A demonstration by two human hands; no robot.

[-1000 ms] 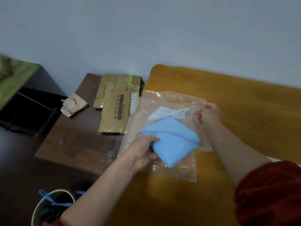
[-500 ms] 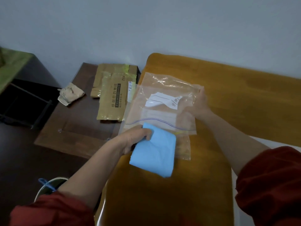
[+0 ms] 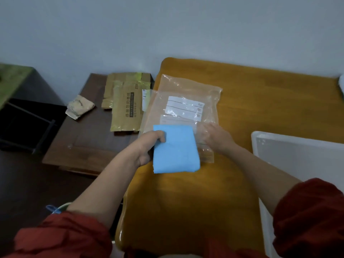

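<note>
Blue cloth now fully out of the clear zip bag, was half in a moment ago. Left hand grips cloth's left edge, cloth overlapping bag's near corner. Right hand flat on the bag, fingers straight. Bag down on tabletop. Tabletop's left edge right by left hand, white bin near right forearm, free room toward the wall
</note>
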